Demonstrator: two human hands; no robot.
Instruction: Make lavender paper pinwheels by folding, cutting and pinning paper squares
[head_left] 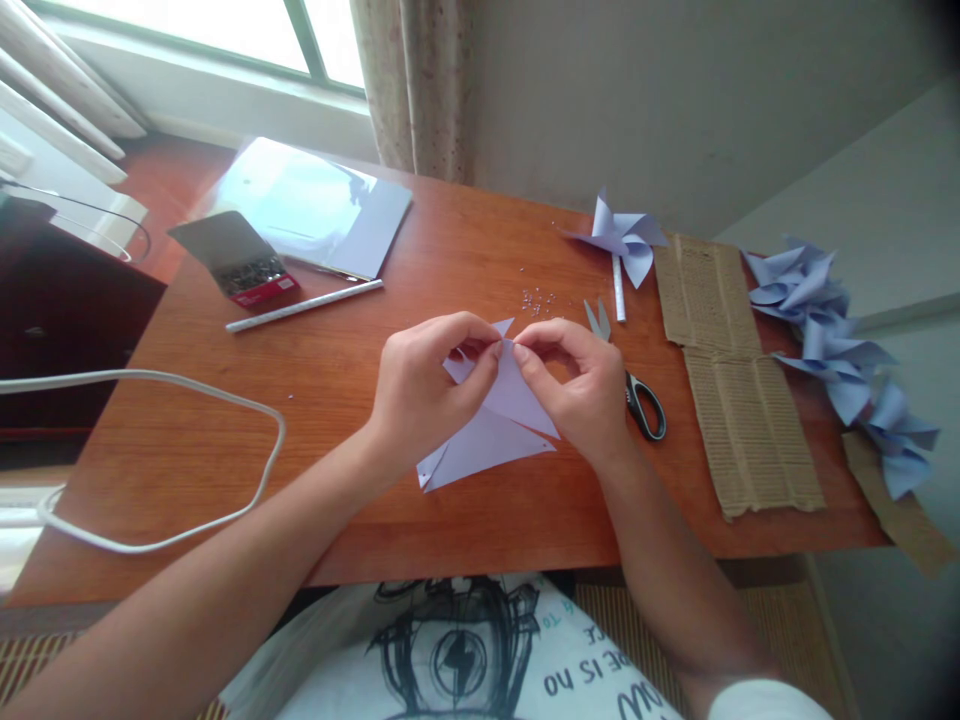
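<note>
A sheet of pale lilac paper (487, 445), cut into from its corners, lies before me on the wooden table. My left hand (439, 370) pinches the paper's far part between thumb and forefinger. Close beside it, my right hand (574, 375) grips the same paper in a pinch, the two sets of fingertips nearly touching. Small dark holes show near some of the paper's corners. Partly behind my right hand lies a pair of scissors (646, 408) with black and grey handles. Whatever is right between my fingertips is too small to make out.
Small metal bits (538, 300) are scattered beyond my hands. A finished paper pinwheel (621, 238) lies at the back, several more pinwheels (844, 345) at the right by corrugated cardboard (739, 400). Leftward are an open red box (259, 285), a white paper stick (304, 306) and a white cable (279, 430).
</note>
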